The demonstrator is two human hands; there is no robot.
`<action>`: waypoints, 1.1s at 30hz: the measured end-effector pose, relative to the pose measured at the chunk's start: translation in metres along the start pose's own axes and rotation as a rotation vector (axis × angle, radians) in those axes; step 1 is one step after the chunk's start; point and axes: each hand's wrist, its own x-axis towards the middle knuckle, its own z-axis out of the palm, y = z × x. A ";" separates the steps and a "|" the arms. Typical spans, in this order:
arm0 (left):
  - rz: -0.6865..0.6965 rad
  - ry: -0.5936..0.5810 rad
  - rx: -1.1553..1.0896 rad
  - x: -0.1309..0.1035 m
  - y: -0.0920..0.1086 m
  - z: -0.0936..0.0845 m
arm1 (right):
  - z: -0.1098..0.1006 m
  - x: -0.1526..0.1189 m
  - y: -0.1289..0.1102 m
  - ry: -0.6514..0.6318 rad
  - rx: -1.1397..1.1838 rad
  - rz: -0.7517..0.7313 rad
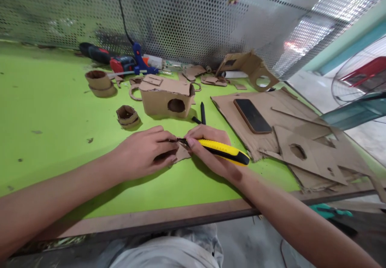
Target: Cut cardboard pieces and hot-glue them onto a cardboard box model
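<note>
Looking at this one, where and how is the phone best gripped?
Likely by its long edges at mid-length, from above: the phone lies flat, dark face up and uncovered, on the cardboard. The right hand, nearer, would first put down the cutter.

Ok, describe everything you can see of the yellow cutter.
The yellow cutter has a long, slim, plastic-looking body: yellow with a textured upper side, a black strip along it and black at the rear. The right hand grips it near the front, hiding part of it. Its rear points toward the picture's lower right; its dark front end is at a small cardboard piece by the left hand. Whether the tip touches the cardboard is unclear.
</note>
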 end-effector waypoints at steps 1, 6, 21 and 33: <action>-0.001 0.001 -0.006 0.000 -0.001 0.000 | 0.000 0.000 0.002 -0.002 0.023 -0.025; 0.015 -0.005 -0.021 -0.002 -0.005 0.000 | -0.004 -0.001 0.012 0.010 0.106 -0.103; -0.045 -0.042 -0.025 -0.001 -0.005 -0.002 | -0.005 -0.002 0.011 -0.014 0.102 0.001; -0.056 -0.071 0.055 0.003 -0.002 -0.005 | -0.014 -0.004 -0.013 0.028 -0.169 -0.036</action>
